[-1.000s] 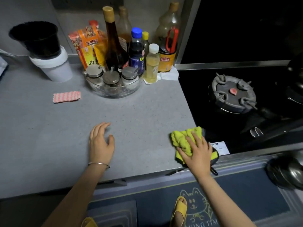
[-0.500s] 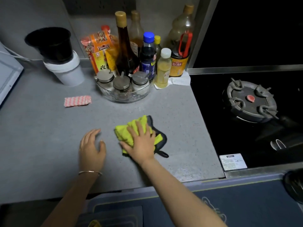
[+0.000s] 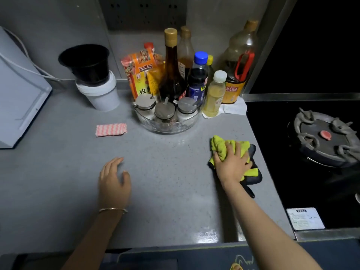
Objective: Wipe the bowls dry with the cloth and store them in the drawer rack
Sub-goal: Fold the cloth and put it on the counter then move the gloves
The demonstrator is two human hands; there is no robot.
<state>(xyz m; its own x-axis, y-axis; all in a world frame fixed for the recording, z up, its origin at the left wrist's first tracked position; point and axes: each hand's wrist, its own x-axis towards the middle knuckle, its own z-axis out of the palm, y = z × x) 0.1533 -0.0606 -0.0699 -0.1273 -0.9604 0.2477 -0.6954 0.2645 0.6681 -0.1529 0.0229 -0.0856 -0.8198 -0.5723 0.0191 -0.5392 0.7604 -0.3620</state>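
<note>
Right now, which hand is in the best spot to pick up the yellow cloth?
Right, most likely. The right hand lies on top of the yellow cloth, pressing it down. The left hand rests flat on the grey counter, well apart from it.

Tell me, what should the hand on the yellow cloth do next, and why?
Probably bunch up the yellow cloth and lift it. The right hand presses it flat-fingered onto the counter beside the stove, and no bowl is in view, so it likely needs carrying to one.
</note>
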